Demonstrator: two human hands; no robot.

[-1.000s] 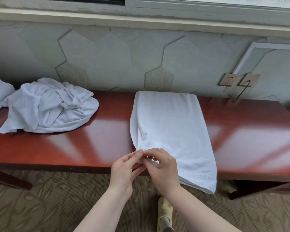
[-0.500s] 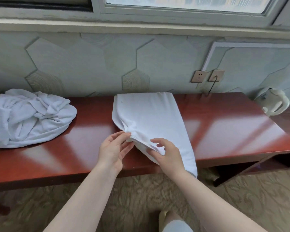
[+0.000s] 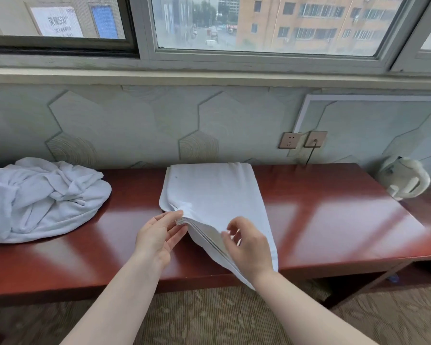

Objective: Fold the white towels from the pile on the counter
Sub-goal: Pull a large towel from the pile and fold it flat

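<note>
A white towel [image 3: 214, 190], folded into a long strip, lies across the red-brown counter [image 3: 334, 220], and its near end hangs over the front edge. My left hand [image 3: 159, 235] pinches the layered near-left corner between its thumb and nearly straight fingers. My right hand [image 3: 246, 245] sits lower on the same slanted edge, fingers curled over the cloth and thumb on the layers. That edge is lifted a little off the wood. The pile of crumpled white towels [image 3: 42, 197] rests at the counter's left end, apart from both hands.
A white electric kettle [image 3: 403, 180] stands at the counter's far right. Wall sockets [image 3: 289, 140] with a cord sit above the counter's back edge. A window runs along the top, and patterned carpet lies below the counter's front edge.
My hands have spread apart along the towel's near edge and carried the corner up onto the counter. The view has tilted up, bringing the window and kettle into sight.
</note>
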